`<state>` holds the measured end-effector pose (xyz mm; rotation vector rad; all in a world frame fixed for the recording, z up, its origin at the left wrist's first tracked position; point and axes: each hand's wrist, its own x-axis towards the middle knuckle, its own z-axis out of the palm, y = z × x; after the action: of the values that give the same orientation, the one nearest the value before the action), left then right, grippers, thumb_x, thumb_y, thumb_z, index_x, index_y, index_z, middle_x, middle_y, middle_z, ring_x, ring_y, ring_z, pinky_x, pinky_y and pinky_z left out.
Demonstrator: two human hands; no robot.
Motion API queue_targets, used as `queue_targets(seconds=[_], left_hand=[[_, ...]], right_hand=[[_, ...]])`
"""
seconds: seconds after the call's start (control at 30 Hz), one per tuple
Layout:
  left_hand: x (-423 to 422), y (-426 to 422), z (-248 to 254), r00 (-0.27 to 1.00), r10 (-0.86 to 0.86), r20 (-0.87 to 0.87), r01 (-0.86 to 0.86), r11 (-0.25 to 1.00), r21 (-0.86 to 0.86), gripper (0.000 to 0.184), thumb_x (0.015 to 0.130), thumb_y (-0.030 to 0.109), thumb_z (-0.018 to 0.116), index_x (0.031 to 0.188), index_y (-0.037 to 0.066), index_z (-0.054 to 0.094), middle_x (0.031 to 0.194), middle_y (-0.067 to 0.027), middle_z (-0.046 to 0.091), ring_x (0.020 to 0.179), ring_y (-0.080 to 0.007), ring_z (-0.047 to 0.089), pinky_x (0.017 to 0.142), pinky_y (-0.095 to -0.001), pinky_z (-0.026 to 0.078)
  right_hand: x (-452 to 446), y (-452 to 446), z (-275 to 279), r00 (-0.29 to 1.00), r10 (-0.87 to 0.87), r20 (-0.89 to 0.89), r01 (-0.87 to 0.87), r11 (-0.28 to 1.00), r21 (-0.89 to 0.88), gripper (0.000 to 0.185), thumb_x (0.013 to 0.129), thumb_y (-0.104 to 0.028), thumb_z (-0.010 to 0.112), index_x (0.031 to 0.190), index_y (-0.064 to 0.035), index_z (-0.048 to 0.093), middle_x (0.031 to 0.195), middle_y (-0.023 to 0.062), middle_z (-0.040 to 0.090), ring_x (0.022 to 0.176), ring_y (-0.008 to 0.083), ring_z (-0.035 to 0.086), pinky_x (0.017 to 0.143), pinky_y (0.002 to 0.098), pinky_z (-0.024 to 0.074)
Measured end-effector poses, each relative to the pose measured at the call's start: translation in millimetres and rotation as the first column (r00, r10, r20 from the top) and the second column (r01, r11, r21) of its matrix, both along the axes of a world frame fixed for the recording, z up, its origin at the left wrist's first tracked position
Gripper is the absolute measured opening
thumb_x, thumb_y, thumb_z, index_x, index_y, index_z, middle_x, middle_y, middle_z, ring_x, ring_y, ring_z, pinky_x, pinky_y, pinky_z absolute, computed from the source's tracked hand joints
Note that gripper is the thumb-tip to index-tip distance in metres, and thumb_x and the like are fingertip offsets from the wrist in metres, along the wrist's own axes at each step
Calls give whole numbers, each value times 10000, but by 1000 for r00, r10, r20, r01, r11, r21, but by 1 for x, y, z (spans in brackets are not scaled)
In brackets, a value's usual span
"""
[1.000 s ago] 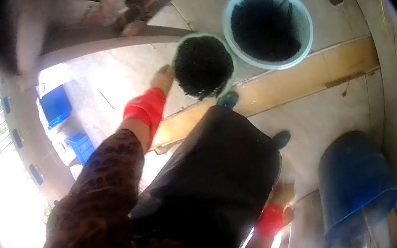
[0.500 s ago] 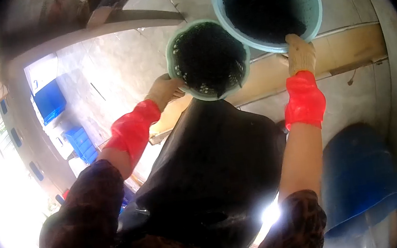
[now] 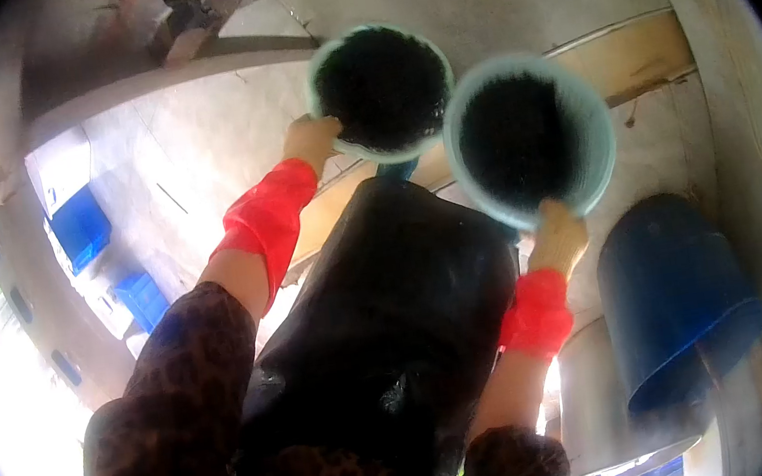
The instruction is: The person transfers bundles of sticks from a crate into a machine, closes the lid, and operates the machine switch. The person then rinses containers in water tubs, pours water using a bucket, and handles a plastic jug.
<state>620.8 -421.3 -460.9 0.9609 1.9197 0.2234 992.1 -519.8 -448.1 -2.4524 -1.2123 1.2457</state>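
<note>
My left hand [image 3: 314, 141], in a pale glove with a red cuff, is closed on the near left rim of a light green basket [image 3: 321, 101] full of dark, loose material. Just right of it, a pale blue basin [image 3: 593, 128] holds more of the same dark material [image 3: 517, 138]. My right hand [image 3: 558, 236], gloved alike, grips the basin's near rim. The two vessels are side by side at the top centre, and the basin is blurred. Fingers under the rims are hidden.
A black apron [image 3: 390, 304] covers my lap. A blue barrel [image 3: 674, 305] lies at the right, beside a metal pot [image 3: 606, 411]. A yellowish ledge [image 3: 641, 54] crosses the floor. Blue crates [image 3: 81, 227] are at the left, below a wooden beam [image 3: 176, 70].
My right hand has come up from low beside the apron, taken the basin's rim and brought the basin nearer. The green basket, still in my left hand, has shifted slightly up and left.
</note>
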Motion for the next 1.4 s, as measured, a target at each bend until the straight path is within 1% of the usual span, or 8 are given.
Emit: queue_targets(seconds=[0.1,0.47,0.83,0.93,1.23,1.3,1.37,1.4], left_hand=[[88,49,78,851,-341,-400,289,939,-186,322,671,202,472,896,-26,510,828,-216,563,765,-343,546,713,-355,433],[241,34,152,163,-905,-394,819,347,-457,399,667,177,485,1043,47,464,918,-204,541,864,-352,510,759,-401,397],[494,-65,362,70,-758,-649,810,423,-406,314,614,132,478,887,-12,534,827,-217,559,788,-339,533,711,-352,408],[555,-110,433,745,-575,-338,584,808,-86,217,603,74,540,787,-37,565,674,-69,538,602,-153,490,573,-269,385],[676,-186,409,640,-717,276,701,692,172,279,627,146,547,832,-41,525,808,-100,538,735,-197,523,638,-309,442],[683,-146,363,-314,-803,-506,867,-460,192,256,640,134,550,848,-14,539,799,-114,540,723,-199,529,629,-306,440],[751,-188,371,577,-797,179,809,588,10,198,679,98,542,866,35,557,794,-143,552,702,-212,537,630,-304,438],[741,-148,314,370,-917,149,921,383,70,198,678,92,555,872,53,562,791,-148,556,697,-217,542,627,-310,439]], right_hand=[[-26,7,107,380,-925,1,916,377,-134,285,641,-122,535,810,100,474,720,159,500,592,224,522,450,343,455],[100,-208,197,-202,-977,-72,978,-205,37,141,628,-44,508,733,37,460,693,120,511,513,210,528,398,310,458],[219,-327,231,-602,-794,-86,784,-568,-250,265,600,-24,493,857,9,436,741,152,526,581,257,551,450,346,468],[229,-347,252,-701,-709,-75,694,-655,-298,283,589,-37,508,856,15,433,749,173,528,585,261,554,465,344,480],[241,-417,247,-735,-672,-95,669,-693,-269,317,591,-49,510,883,48,437,750,172,530,573,243,555,466,312,484],[232,-421,253,-777,-624,-84,621,-738,-265,314,587,-53,509,876,48,437,727,154,526,545,231,543,446,304,474],[234,-426,259,-799,-597,-68,589,-757,-281,318,585,-54,507,878,47,435,717,148,524,532,222,536,433,301,467],[214,-413,242,-806,-588,-69,583,-768,-264,323,582,-55,505,880,46,434,707,143,521,520,214,529,421,298,460]])
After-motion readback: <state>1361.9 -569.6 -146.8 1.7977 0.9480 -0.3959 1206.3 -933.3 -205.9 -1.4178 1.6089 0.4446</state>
